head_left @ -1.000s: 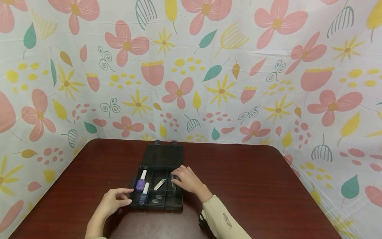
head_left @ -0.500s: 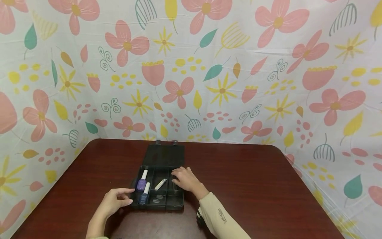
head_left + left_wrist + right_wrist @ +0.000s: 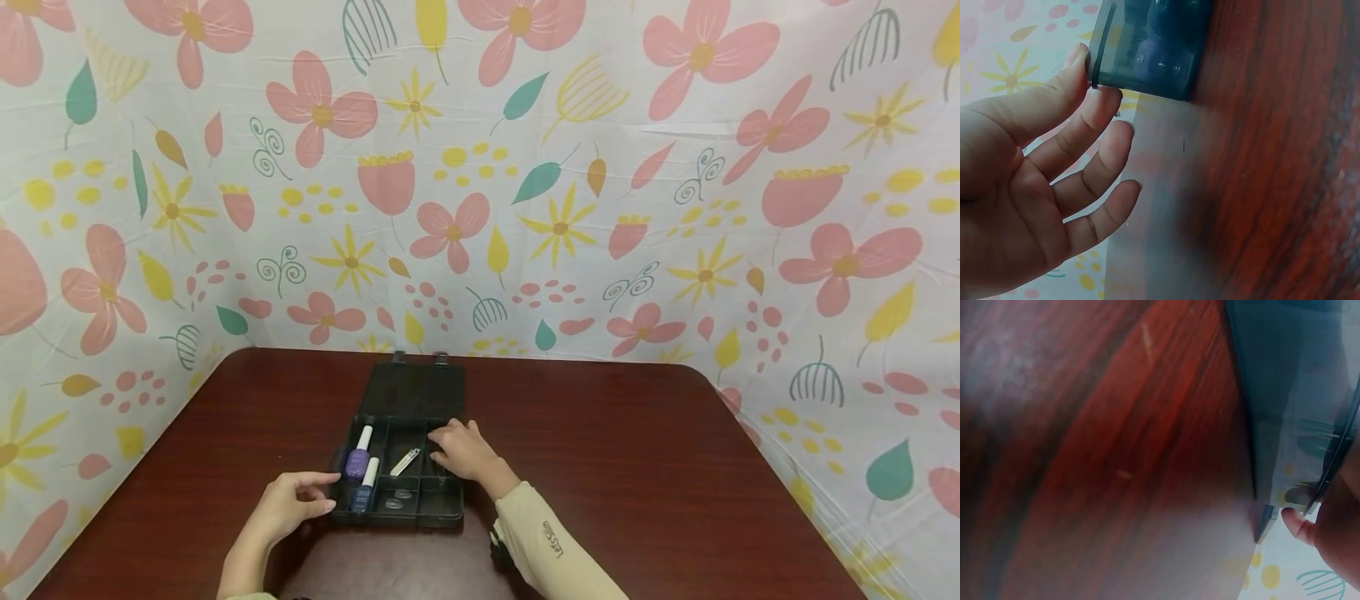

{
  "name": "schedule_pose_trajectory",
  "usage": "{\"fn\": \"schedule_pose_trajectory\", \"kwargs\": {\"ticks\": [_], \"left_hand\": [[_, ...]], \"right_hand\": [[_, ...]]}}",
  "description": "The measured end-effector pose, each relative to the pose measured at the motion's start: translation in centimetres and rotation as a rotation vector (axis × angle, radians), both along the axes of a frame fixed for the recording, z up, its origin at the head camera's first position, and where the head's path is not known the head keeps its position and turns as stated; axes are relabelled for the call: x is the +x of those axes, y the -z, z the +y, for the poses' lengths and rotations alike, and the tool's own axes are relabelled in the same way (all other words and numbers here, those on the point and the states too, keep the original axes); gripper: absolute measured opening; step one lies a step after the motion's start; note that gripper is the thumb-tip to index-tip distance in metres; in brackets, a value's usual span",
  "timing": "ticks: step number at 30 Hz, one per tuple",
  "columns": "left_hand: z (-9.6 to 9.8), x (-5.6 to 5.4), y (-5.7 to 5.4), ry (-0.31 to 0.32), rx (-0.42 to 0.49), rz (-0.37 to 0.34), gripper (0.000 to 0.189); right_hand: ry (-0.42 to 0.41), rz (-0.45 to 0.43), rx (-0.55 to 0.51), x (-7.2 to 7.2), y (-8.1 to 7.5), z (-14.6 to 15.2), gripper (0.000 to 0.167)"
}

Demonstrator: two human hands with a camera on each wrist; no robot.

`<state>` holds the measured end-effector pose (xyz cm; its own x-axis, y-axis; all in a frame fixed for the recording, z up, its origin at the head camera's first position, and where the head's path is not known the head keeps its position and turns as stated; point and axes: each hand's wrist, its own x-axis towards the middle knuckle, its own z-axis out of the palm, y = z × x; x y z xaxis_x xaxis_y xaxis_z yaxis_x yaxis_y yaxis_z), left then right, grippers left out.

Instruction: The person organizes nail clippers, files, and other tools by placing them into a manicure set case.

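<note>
A dark see-through compartment box (image 3: 438,521) lies open on the table. Its left side holds a purple nail polish bottle (image 3: 357,461) and a dark blue one (image 3: 364,487), both white-capped. A nail clipper (image 3: 405,462) lies in the middle compartment, with two small clear oval pieces (image 3: 398,498) in front of it. My left hand (image 3: 279,505) touches the box's left side with thumb and index fingertip, other fingers loosely bent. My right hand (image 3: 468,452) reaches over the right wall, fingertips inside the right compartment. I cannot tell what they hold; the hand hides much of that compartment.
The box's lid (image 3: 416,390) lies folded back behind it, with two latches at its far edge. The dark red wooden table (image 3: 600,450) extends on both sides. A flower-patterned cloth (image 3: 480,183) hangs behind and beside the table.
A slim clear piece showed at my right fingertips a second ago and is now hidden. That hand has shifted slightly left over the right compartment. My left hand stays at the box's side.
</note>
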<state>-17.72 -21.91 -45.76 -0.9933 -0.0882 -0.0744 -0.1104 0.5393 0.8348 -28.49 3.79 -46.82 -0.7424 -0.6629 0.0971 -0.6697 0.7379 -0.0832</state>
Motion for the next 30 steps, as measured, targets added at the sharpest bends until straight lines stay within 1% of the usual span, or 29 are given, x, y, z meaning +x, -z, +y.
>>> {"fn": "schedule_pose_trajectory", "kwargs": {"ticks": [6,15,23,30], "left_hand": [[0.05,0.05,-0.09,-0.003,-0.001,-0.012,0.034],[-0.15,-0.01,0.14,0.006,-0.005,0.004,0.034],[-0.27,-0.08,0.26,0.045,-0.022,0.020,0.035],[-0.42,-0.04,0.22,0.068,-0.022,0.024,0.036]], "right_hand": [[0.030,-0.038,0.002,0.13,0.02,-0.03,0.032],[0.024,-0.034,-0.043,-0.06,0.06,0.15,0.026],[0.023,-0.047,-0.105,-0.14,0.10,0.36,0.022],[0.016,-0.019,-0.145,-0.08,-0.07,0.49,0.022]]}}
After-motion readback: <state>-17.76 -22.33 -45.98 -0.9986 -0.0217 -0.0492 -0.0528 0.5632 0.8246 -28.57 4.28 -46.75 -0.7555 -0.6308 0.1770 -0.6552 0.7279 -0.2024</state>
